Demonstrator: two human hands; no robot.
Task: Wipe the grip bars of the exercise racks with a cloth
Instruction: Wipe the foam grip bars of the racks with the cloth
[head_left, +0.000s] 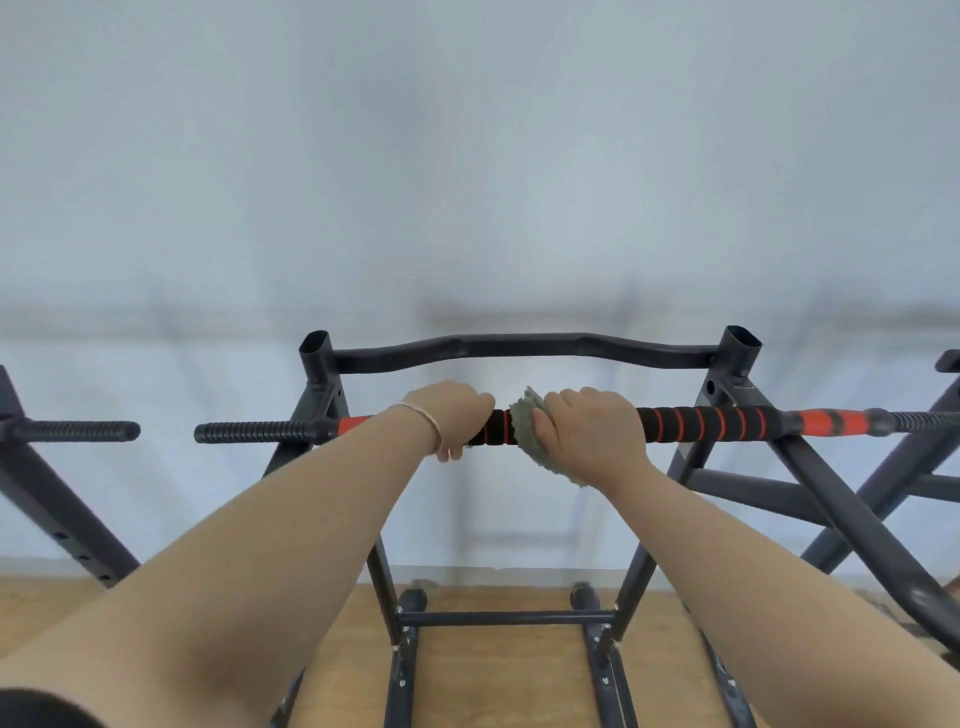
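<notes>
Two bare arms (260, 545) reach to the grip bar (701, 423). The left hand (452, 415) curls round it. The right hand (592, 431) squeezes the cloth (524, 423), which looks soft and light, around its middle.

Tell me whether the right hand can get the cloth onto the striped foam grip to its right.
Probably yes. The right hand holds the cloth around that same bar, and the foam grip beside it lies bare, with nothing on it.

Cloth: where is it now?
Head view, centre: the cloth wraps the padded bar under the right hand, just right of the left hand.
</notes>
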